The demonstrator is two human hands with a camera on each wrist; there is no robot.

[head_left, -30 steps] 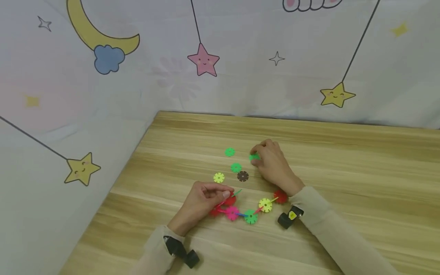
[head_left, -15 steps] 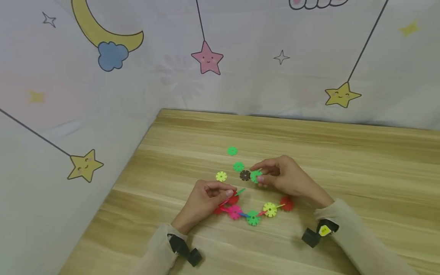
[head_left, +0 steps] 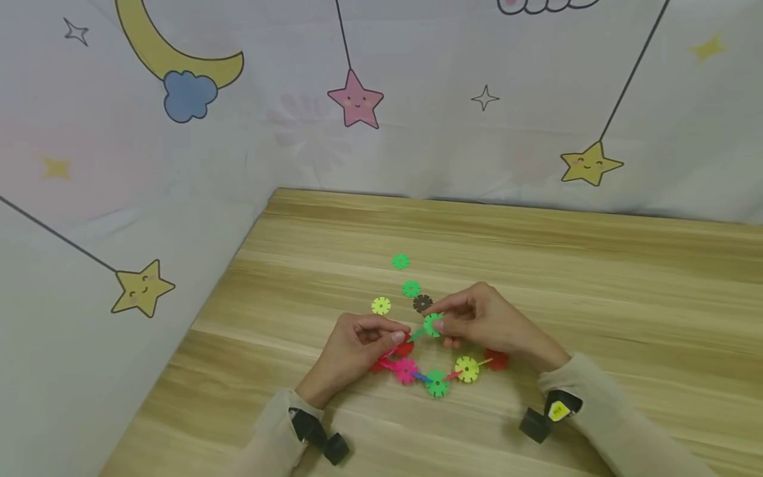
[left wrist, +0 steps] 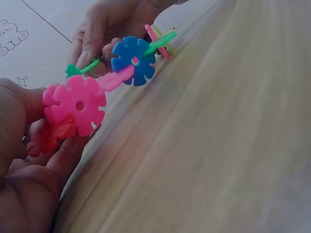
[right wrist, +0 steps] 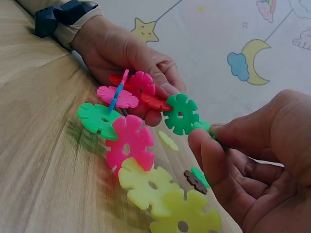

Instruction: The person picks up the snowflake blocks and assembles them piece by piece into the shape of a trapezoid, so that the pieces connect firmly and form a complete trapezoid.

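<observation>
My left hand [head_left: 352, 348] pinches one end of a curved chain of slotted flower-shaped plastic discs, around its red and pink pieces. A pink disc [left wrist: 80, 105] and a blue disc [left wrist: 132, 61] show in the left wrist view. From that end sticks out a green disc [right wrist: 181, 114]. My right hand [head_left: 491, 318] pinches another green disc [head_left: 432, 324] between thumb and forefinger, its edge right at the chain's green disc. The chain curves on through a yellow disc [head_left: 467, 369] to a red disc [head_left: 497, 358], partly behind the right hand's fingers in the head view.
Beyond the hands, loose discs lie on the wooden table [head_left: 596, 298]: a far green one [head_left: 401, 261], a nearer green one [head_left: 411, 289], a yellow one [head_left: 381, 305] and a brown one [head_left: 422, 303]. A printed cloth [head_left: 429, 152] hangs behind the table.
My right hand has lifted the green disc off the table and brought it nearer and leftward to the chain's green end. My left hand keeps its hold in about the same place.
</observation>
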